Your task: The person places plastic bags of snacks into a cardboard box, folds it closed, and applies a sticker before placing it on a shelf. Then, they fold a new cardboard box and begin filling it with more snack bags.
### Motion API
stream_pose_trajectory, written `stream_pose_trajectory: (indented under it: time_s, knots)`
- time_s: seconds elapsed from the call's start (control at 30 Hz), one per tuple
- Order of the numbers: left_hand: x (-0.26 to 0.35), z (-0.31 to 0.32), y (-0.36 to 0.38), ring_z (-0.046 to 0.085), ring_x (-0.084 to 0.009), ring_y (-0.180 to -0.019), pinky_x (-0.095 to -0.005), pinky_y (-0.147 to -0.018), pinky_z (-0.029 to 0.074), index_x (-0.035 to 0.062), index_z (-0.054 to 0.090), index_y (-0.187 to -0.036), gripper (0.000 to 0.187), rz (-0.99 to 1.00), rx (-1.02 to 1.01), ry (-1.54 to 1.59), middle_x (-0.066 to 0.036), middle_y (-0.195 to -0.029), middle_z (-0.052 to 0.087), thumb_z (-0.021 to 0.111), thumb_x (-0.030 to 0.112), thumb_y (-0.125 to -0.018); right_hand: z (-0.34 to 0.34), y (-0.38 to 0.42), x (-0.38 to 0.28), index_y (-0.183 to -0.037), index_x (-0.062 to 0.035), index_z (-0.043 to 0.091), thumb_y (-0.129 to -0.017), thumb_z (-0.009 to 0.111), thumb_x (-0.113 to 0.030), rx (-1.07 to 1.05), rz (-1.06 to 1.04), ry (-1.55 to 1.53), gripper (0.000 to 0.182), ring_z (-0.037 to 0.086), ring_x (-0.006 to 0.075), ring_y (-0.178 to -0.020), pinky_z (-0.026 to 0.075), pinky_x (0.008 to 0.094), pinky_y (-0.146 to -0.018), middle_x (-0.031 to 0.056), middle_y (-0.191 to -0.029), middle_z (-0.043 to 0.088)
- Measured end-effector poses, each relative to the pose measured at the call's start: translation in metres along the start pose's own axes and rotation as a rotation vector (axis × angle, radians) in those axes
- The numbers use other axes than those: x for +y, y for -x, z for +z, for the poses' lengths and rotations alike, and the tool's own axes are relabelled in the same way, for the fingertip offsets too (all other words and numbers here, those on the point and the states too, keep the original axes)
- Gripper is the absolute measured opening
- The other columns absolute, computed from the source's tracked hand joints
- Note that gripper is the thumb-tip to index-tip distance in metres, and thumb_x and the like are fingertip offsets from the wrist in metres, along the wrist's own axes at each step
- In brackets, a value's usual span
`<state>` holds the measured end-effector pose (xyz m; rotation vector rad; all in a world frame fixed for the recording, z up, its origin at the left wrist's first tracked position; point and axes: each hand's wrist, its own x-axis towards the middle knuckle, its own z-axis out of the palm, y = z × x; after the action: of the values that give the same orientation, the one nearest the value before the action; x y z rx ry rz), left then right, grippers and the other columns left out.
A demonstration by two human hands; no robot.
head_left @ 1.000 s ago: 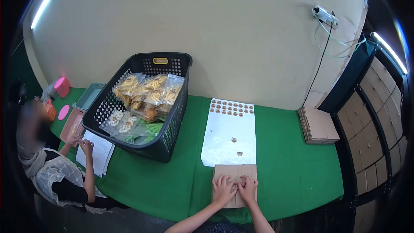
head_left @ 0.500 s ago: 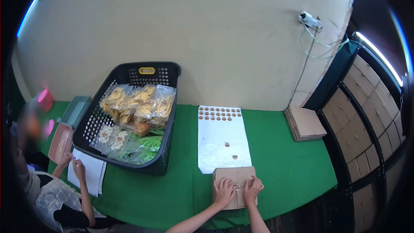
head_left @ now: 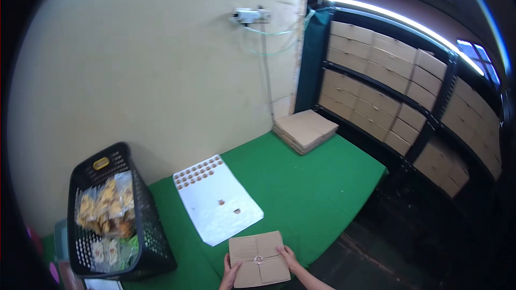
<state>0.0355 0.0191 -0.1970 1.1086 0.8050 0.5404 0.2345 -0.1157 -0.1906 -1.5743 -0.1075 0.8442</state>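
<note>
The left hand and right hand grip opposite sides of the brown carton by the tabletop's near edge — round sticker on, sealing seemingly finishing — and any move calls for level support.

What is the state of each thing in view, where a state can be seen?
Cardboard box: closed, held between two hands
Round sticker: stuck on the box top
Left hand: gripping the box's left side
Right hand: gripping its right side
Sticker sheet: lying flat, partly bare
Black basket: upright, holding snack bags
Shelf boxes: stacked, closed
Tube light: lit
</note>
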Motion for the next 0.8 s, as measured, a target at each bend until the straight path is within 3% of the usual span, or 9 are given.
stream_pose_trajectory:
  time_s: [0.03,0.17,0.23,0.37,0.4,0.5,0.63,0.7,0.8]
  knots:
    - [-0.006,-0.003,0.002,0.042,-0.026,-0.113,-0.0368,-0.094,0.035,0.0012,0.029,-0.126,0.061,-0.031,0.014,0.061,-0.016,-0.122,0.041,0.058,0.03,-0.08,0.0,0.005,0.005,-0.122,0.0002,0.043,-0.066,0.069,-0.051,-0.05,0.065,-0.195,0.08,0.051,0.0198,-0.099,0.043,0.0324,-0.082,0.0142,-0.108,0.053]
    - [-0.018,0.001,0.002,0.049,-0.0248,-0.105,-0.0399,-0.091,0.038,0.0043,0.05,-0.114,0.045,-0.144,0.072,0.301,-0.013,-0.112,0.054,0.045,0.039,-0.086,-0.013,0.001,0.029,-0.128,-0.0005,0.033,-0.072,0.065,-0.049,-0.096,0.154,-0.264,0.081,0.048,0.0204,-0.105,0.041,0.033,-0.087,0.013,-0.117,0.048]
    - [-0.019,0.012,0.018,0.047,-0.0241,-0.109,-0.0392,-0.091,0.04,0.0036,0.044,-0.121,0.057,-0.282,0.001,0.255,-0.013,-0.117,0.05,0.045,0.046,-0.084,-0.023,0.023,0.016,-0.126,-0.0017,0.036,-0.077,0.06,-0.047,-0.053,0.233,-0.217,0.07,0.048,0.0199,-0.106,0.04,0.0333,-0.089,0.0104,-0.114,0.05]
    - [-0.013,0.049,0.033,0.046,-0.024,-0.111,-0.0388,-0.091,0.04,0.0038,0.039,-0.126,0.065,-0.458,-0.132,0.149,-0.012,-0.121,0.048,0.045,0.052,-0.083,-0.08,0.032,0.037,-0.127,-0.0008,0.035,-0.074,0.061,-0.053,-0.21,0.257,-0.317,0.079,0.047,0.0215,-0.108,0.04,0.0329,-0.089,0.0137,-0.12,0.045]
    - [-0.012,0.062,0.033,0.046,-0.0242,-0.111,-0.0388,-0.092,0.04,0.004,0.039,-0.126,0.066,-0.472,-0.178,0.119,-0.012,-0.122,0.047,0.045,0.052,-0.082,-0.091,0.078,-0.011,-0.102,-0.0031,0.054,-0.076,0.066,-0.039,-0.122,0.216,-0.489,0.046,0.053,0.0177,-0.087,0.045,0.0318,-0.073,0.0089,-0.095,0.056]
    - [-0.011,0.111,0.036,0.046,-0.0245,-0.111,-0.0389,-0.092,0.039,0.0046,0.037,-0.128,0.068,-0.505,-0.336,0.011,-0.012,-0.123,0.046,0.044,0.054,-0.082,-0.151,0.106,-0.019,-0.119,-0.0025,0.045,-0.075,0.063,-0.044,-0.055,0.218,-0.468,0.063,0.048,0.0225,-0.106,0.041,0.0359,-0.088,0.0121,-0.114,0.05]
    - [-0.028,0.197,0.04,0.044,-0.025,-0.113,-0.0388,-0.094,0.037,0.0057,0.035,-0.13,0.07,-0.54,-0.566,-0.101,-0.012,-0.125,0.044,0.044,0.056,-0.082,-0.242,0.126,0.018,-0.121,0.0018,0.042,-0.083,0.054,-0.041,0.017,0.086,-0.745,0.059,0.044,0.0274,-0.112,0.036,0.0367,-0.094,0.0168,-0.119,0.048]
    - [-0.039,0.249,0.047,0.041,-0.0254,-0.116,-0.0387,-0.096,0.035,0.0068,0.032,-0.131,0.07,-0.575,-0.679,-0.147,-0.011,-0.128,0.041,0.043,0.056,-0.082,-0.298,0.136,0.044,-0.123,0.0002,0.04,-0.079,0.055,-0.048,0.141,0.048,-0.721,0.067,0.045,0.0241,-0.11,0.037,0.035,-0.092,0.0145,-0.12,0.047]
    - [-0.029,0.345,0.089,0.035,-0.0247,-0.122,-0.039,-0.1,0.029,0.0076,0.03,-0.133,0.068,-0.257,-0.913,-0.239,-0.01,-0.132,0.036,0.039,0.055,-0.085,-0.36,0.188,0.037,-0.125,-0.0023,0.039,-0.079,0.05,-0.057,0.303,-0.028,-0.708,0.072,0.046,0.021,-0.109,0.037,0.035,-0.092,0.0116,-0.119,0.048]
